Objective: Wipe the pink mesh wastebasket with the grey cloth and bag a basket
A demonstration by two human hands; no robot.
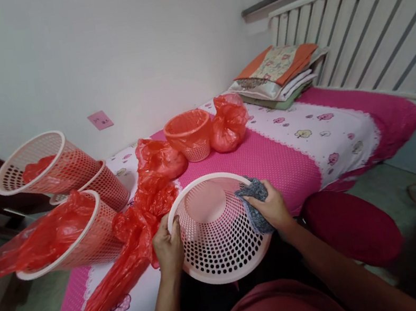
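A pale pink plastic basket (226, 259) with a perforated wall is tilted in front of me, its wide mouth facing up toward me. My left hand (168, 245) grips its rim on the left side, the thumb over the edge. In my right hand (271, 206) is a grey cloth (256, 206), folded over the basket's right rim and pressed against it. The inside of the basket holds nothing that I can see. Beside my left hand lies a long crumpled red plastic bag (121, 280).
On the left lean several pink baskets, one with a red bag (60, 230) spilling out. Farther back stand a small basket lined with red plastic (190, 132) and a knotted red bag (229, 125). Folded bedding (277, 71) lies near the bed rail. A dark red stool (351, 226) is on the right.
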